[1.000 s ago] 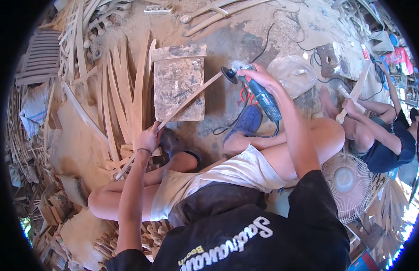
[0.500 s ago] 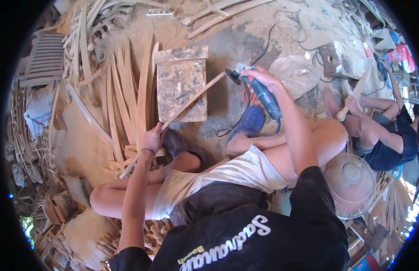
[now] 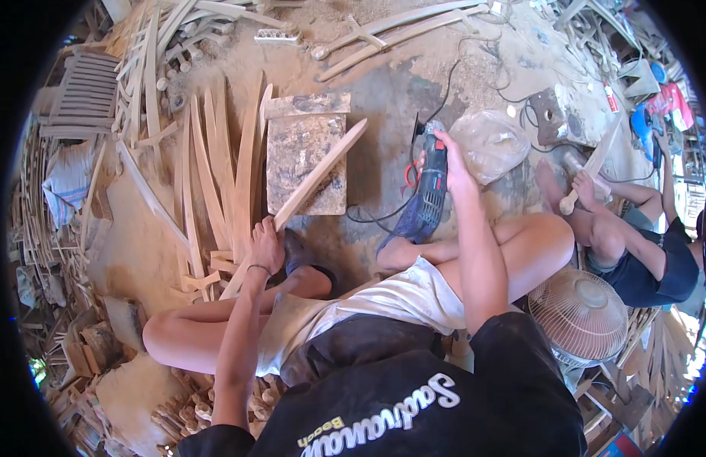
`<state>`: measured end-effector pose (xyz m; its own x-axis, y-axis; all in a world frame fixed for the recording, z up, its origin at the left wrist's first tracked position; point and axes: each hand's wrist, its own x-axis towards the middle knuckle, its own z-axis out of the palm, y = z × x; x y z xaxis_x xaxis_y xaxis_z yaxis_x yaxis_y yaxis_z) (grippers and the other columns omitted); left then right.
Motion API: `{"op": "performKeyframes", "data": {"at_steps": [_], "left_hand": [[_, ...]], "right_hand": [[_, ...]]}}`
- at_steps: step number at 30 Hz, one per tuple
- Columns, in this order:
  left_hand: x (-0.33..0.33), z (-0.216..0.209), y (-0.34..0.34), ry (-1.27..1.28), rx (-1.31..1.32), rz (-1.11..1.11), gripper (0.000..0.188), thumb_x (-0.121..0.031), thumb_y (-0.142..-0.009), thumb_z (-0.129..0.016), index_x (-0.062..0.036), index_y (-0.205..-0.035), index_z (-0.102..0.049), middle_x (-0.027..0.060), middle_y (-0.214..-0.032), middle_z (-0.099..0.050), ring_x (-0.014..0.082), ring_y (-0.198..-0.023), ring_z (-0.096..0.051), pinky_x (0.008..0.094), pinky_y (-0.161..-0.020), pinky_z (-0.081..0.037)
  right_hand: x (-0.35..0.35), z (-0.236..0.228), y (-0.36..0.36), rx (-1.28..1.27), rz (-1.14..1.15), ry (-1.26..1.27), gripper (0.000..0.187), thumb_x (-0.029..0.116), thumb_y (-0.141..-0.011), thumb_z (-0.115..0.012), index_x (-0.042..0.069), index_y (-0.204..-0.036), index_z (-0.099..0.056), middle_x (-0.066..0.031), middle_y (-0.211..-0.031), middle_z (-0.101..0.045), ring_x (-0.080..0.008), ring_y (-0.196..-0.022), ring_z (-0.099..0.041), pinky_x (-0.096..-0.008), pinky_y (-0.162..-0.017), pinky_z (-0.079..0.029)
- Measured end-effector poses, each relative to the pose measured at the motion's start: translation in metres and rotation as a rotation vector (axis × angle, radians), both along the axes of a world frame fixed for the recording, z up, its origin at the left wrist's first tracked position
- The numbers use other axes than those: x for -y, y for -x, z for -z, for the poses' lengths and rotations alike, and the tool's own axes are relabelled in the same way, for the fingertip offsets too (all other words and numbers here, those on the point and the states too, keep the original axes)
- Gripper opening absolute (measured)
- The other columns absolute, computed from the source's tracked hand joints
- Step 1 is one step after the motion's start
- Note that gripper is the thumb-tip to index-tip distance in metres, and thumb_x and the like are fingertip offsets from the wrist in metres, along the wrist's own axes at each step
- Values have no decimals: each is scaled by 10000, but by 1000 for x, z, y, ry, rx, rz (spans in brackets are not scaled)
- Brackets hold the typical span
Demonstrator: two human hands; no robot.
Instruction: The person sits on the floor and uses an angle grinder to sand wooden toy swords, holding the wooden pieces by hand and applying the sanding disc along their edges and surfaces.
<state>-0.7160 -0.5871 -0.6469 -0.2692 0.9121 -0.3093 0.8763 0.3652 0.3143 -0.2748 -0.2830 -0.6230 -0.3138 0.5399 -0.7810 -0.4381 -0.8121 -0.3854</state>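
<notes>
My left hand point(image 3: 267, 247) is closed round a long, pale wooden sword blank point(image 3: 320, 177), whose pointed end slants up and right over a worn wooden block point(image 3: 305, 145). Its lower end runs down past my wrist. In my right hand point(image 3: 453, 161) is a blue-green angle grinder point(image 3: 433, 177), held upright, with its dark round disc point(image 3: 417, 131) on edge toward the left. The disc stands apart from the wood. Part of the right fingers is hidden behind the grinder. Its cable point(image 3: 373, 221) loops on the floor left of it.
Several curved wooden blanks point(image 3: 208, 167) lean left of the block. A clear plastic bag point(image 3: 490, 145) lies right of the grinder. A standing fan point(image 3: 580, 312) is close by my right knee. Another person point(image 3: 634, 244) sits at the right, holding a wooden sword point(image 3: 596, 164). More pieces lie along the far floor.
The grinder has come away from the blank's tip and turned upright, a little lower. The blank has rolled to show a broader face, and its tip has shifted slightly left.
</notes>
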Motion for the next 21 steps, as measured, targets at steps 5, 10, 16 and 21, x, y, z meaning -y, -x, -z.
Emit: {"op": "performKeyframes", "data": {"at_steps": [5,10,16,21], "left_hand": [[9,-1,25,208,274,-121,505,-434,-1155,-628,-67,-1495,-558,224,-1288,-617,417,-1334,-564,531,-1145,-436],[8,-35,41,-40,672,-267,482,-457,-1137,-677,-1,-1292,-667,195,-1103,-672,388,-1013,-665,496,-926,-535],[8,-33,-10,49,33,-99,607,-556,-1095,-678,-14,-1357,-599,196,-1304,-638,433,-1258,-644,592,-1043,-498],[13,8,-24,51,30,-100,671,-591,-1083,-673,-15,-1409,-562,186,-1399,-591,407,-1392,-573,629,-1148,-414]], "right_hand": [[21,-19,15,-114,78,-11,536,566,-972,-789,59,-1061,-637,-129,-852,-696,-306,-727,-711,-477,-649,-609],[41,-52,15,-109,140,-24,509,561,-969,-807,77,-996,-652,-145,-819,-708,-315,-682,-712,-462,-638,-621],[44,-68,22,-17,99,-149,511,600,-984,-774,105,-1023,-659,-96,-849,-717,-272,-695,-721,-440,-633,-618],[46,-66,31,-23,132,-95,526,609,-971,-778,98,-928,-662,-111,-806,-712,-286,-668,-726,-450,-629,-621]]}}
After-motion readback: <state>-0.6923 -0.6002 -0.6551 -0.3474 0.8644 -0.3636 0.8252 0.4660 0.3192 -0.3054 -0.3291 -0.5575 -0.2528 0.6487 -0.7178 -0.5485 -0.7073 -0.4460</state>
